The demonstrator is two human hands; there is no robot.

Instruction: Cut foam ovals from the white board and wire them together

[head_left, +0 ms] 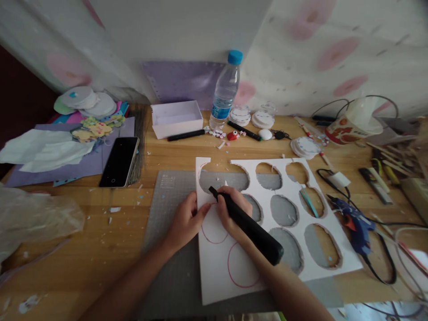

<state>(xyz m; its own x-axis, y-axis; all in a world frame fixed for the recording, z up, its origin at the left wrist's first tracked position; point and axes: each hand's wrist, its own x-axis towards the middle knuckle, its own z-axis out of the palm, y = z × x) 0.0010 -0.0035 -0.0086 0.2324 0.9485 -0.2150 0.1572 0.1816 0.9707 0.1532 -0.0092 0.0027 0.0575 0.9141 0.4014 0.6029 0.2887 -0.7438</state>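
A white board (214,267) with several round holes and two red-drawn circles lies on a grey cutting mat (167,276). My left hand (187,218) pinches the board's left edge, thumb on top. In my right hand (234,207) is a thick black pen-like tool (254,229), its narrow end pointing up and left near the upper rim of a red circle. Its tip is too small to make out against the board. A teal strip (309,203) lies across one hole at the right.
A water bottle (224,91), an open white box (177,118) and markers stand or lie behind the board. A phone (119,162) and papers are at left. On the right are a blue glue gun (356,223), cables and a paper cup (351,127).
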